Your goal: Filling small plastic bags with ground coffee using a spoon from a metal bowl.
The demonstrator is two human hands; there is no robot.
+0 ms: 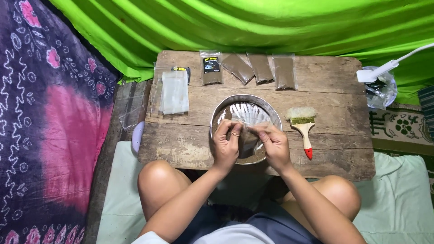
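Two bare knees [158,180] are seen nearest, under the table [334,158] edge. A small clear bag [247,131], partly filled with brown powder, is pinched at its mouth by the left hand [225,145] and right hand [274,145], long axis running toward the body, over one metal bowl [266,106] of brown powder. Four filled packets [260,68], a stack of empty bags [174,92] and one brush [304,126] are laid behind and beside.

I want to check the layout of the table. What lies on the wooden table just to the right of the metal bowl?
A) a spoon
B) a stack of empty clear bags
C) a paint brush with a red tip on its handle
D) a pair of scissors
C: the paint brush lies on the wooden table right of the metal bowl.
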